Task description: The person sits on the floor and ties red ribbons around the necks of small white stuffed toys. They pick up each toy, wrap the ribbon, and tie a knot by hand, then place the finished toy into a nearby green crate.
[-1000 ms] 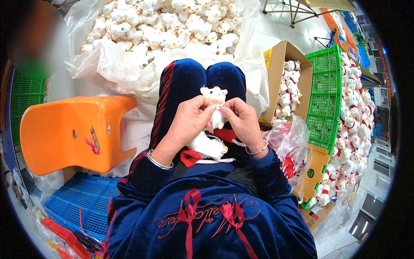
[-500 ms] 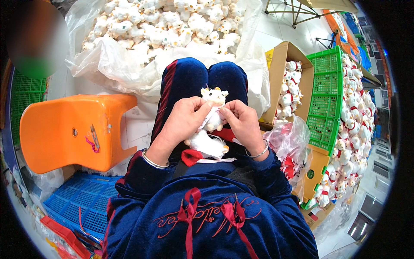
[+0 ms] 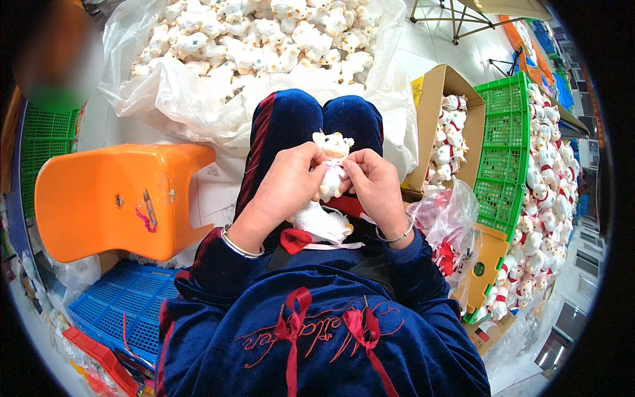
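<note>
A small white plush animal [image 3: 330, 188] stands upright between my hands above my lap, its head pointing away from me. A thin white ribbon [image 3: 336, 165] lies across its neck. My left hand [image 3: 286, 185] pinches the ribbon on one side, thumb and forefinger closed. On the other side my right hand [image 3: 376, 184] pinches it too. Below them another white plush toy [image 3: 322, 223] lies on my lap. Beside that toy is a red cloth piece [image 3: 295, 241] with a white ribbon trailing right.
A big plastic bag [image 3: 165, 89] of white plush toys lies ahead. An orange stool [image 3: 86, 198] with thread snips [image 3: 150, 208] on it stands left. On the right are a cardboard box [image 3: 415, 162] of toys, a green crate [image 3: 504, 159] and a clear bag [image 3: 450, 215].
The ribbon at the toy's neck now shows a bow-like shape in front, and my fingers have spread slightly to its sides. The view has shifted a little.
</note>
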{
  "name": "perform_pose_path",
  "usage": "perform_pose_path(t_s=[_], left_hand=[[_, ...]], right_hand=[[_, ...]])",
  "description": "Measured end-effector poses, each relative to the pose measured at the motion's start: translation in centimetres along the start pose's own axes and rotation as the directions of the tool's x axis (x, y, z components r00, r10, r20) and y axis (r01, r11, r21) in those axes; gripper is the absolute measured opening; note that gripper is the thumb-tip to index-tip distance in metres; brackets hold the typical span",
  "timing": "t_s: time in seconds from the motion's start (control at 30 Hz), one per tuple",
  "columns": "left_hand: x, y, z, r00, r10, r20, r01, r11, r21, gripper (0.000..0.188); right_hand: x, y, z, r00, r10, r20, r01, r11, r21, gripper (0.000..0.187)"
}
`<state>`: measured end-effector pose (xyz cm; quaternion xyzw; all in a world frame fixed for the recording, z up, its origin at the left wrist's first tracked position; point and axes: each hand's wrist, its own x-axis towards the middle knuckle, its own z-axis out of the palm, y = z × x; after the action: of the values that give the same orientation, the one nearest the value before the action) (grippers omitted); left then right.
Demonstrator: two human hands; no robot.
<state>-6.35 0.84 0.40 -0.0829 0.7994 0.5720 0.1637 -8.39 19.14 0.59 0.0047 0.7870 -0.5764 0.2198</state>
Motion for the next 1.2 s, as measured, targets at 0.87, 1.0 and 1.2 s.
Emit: perform_pose_path(t_s=[0.87, 1.0, 1.2], left_hand=[[-1.0, -3.7, 2.2, 1.000, -0.015, 0.018, 0.022, 0.901, -0.434, 0.014], [-0.8, -2.9, 2.0, 0.997, -0.075, 0.012, 0.072, 0.888, -0.455, 0.017], [-0.8, -2.2, 2.4, 0.994, -0.056, -0.092, 0.031, 0.968, -0.249, 0.020]], right_hand=[[0.1, 2.6, 0.1, 0.999, -0.039, 0.012, 0.037, 0.990, 0.140, 0.018], [0.0, 2.8, -1.0, 0.996, 0.042, 0.084, -0.066, 0.950, 0.306, 0.034], [-0.4, 2.6, -1.1, 0.994, 0.046, 0.098, -0.074, 0.948, 0.309, 0.031]])
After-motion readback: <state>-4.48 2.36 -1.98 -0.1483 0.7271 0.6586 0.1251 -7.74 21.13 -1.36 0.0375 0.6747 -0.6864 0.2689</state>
